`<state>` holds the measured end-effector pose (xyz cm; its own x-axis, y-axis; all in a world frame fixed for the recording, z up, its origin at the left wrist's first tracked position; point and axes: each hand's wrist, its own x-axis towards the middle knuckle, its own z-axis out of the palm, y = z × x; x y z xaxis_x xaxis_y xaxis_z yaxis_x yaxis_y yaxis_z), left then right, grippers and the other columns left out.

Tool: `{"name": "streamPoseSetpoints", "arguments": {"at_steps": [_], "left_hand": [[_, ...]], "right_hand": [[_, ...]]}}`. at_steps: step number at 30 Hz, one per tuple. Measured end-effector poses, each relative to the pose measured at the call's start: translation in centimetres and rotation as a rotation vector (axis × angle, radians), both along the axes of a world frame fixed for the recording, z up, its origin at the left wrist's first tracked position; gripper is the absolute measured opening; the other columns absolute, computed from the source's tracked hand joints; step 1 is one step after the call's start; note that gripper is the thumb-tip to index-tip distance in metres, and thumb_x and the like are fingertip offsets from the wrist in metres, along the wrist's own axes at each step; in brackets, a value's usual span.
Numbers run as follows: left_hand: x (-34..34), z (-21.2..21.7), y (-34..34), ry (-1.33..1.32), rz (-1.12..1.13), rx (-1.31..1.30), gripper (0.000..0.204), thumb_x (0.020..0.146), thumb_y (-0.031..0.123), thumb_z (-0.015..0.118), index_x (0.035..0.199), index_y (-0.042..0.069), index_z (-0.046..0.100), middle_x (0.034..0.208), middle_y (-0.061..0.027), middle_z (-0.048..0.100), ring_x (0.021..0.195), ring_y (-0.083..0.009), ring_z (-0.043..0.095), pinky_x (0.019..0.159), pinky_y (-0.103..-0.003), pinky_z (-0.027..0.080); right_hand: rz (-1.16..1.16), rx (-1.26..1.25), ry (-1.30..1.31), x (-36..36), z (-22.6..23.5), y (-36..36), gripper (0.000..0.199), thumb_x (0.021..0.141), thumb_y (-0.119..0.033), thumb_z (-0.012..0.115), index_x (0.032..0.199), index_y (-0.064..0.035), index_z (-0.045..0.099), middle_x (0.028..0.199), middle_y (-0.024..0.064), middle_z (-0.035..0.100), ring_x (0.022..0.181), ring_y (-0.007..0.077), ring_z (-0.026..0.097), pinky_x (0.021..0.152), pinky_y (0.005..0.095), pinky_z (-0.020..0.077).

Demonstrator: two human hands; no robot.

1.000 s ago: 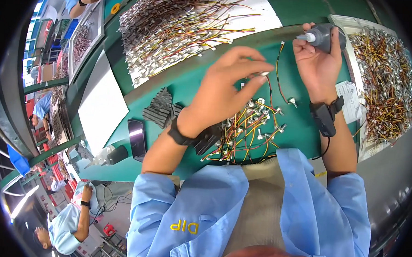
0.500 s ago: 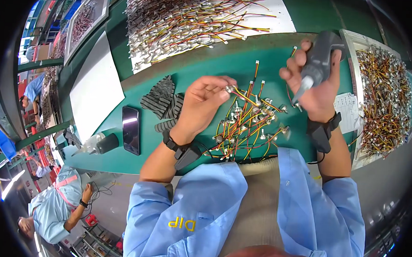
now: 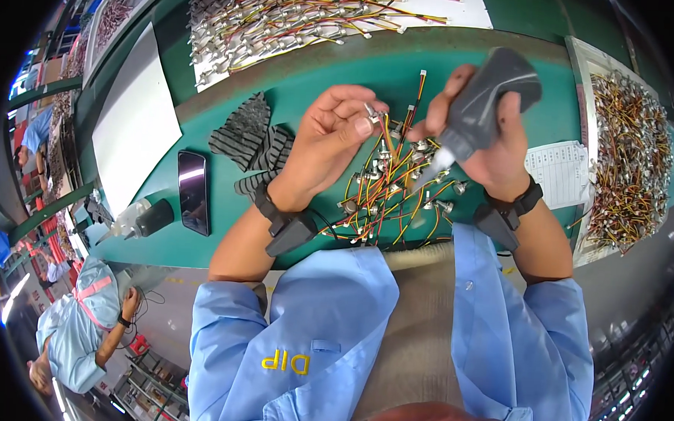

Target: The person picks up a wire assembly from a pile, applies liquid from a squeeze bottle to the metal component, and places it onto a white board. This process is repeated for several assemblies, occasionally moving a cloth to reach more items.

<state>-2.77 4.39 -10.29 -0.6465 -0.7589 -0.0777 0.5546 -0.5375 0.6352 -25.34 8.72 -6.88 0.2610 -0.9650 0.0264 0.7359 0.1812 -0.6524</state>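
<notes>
Wired part (image 3: 381,119) by the pile (image 3: 376,174), left hand (image 3: 326,146) clamping it thumb-to-finger, right hand (image 3: 495,163) fingers round the bottle (image 3: 486,97): keep metal end (image 3: 371,110) steady, nozzle (image 3: 434,166) off the wires (image 3: 387,130).

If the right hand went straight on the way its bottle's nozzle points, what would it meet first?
Most likely the pile of wired parts: the pale nozzle of the dark bottle in the right hand points down-left in the picture, toward it. Its height above them is unclear.

The held bottle (image 3: 486,97) looks plastic, phone (image 3: 194,193) glossy.
</notes>
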Motion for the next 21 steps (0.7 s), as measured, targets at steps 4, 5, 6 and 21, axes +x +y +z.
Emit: {"name": "streamPoseSetpoints", "arguments": {"at_steps": [4, 5, 6, 21], "left_hand": [[0.3, 0.4, 0.0, -0.024, -0.082, 0.049, 0.033, 0.091, 0.001, 0.059, 0.124, 0.0, 0.055, 0.119, -0.015, 0.063, 0.112, -0.0192, 0.06, 0.099, -0.033, 0.046], [0.3, 0.4, 0.1, -0.026, -0.083, 0.055, 0.033, 0.091, 0.001, 0.059, 0.124, 0.0, 0.055, 0.119, -0.015, 0.063, 0.112, -0.0192, 0.06, 0.099, -0.033, 0.046], [0.3, 0.4, 0.1, -0.037, -0.09, 0.048, 0.033, 0.091, 0.001, 0.059, 0.124, 0.0, 0.055, 0.119, -0.0153, 0.063, 0.111, -0.0192, 0.06, 0.099, -0.033, 0.046], [0.2, 0.2, 0.1, -0.059, -0.103, 0.004, 0.033, 0.091, -0.002, 0.059, 0.124, 0.001, 0.056, 0.118, -0.0149, 0.064, 0.109, -0.0179, 0.061, 0.096, -0.032, 0.048]], "right_hand": [[-0.256, -0.004, 0.152, -0.7, -0.4, -0.3, 0.065, 0.089, -0.064, 0.048, 0.118, -0.0065, 0.044, 0.101, 0.0163, 0.061, 0.089, 0.0274, 0.063, 0.083, 0.0425, 0.0512], [-0.256, 0.003, 0.151, -0.7, -0.3, -0.3, 0.065, 0.089, -0.064, 0.048, 0.118, -0.0065, 0.044, 0.101, 0.0163, 0.061, 0.089, 0.0274, 0.063, 0.083, 0.0425, 0.0512], [-0.275, -0.013, 0.227, -0.7, -0.1, -0.3, 0.065, 0.089, -0.065, 0.048, 0.118, -0.0066, 0.044, 0.103, 0.0161, 0.061, 0.09, 0.0272, 0.062, 0.082, 0.0417, 0.0513], [-0.417, -0.23, 0.364, 0.0, -0.8, -0.3, 0.052, 0.089, -0.043, 0.065, 0.112, 0.0001, 0.049, 0.096, 0.0218, 0.066, 0.097, 0.0313, 0.065, 0.086, 0.0428, 0.0517]]}}
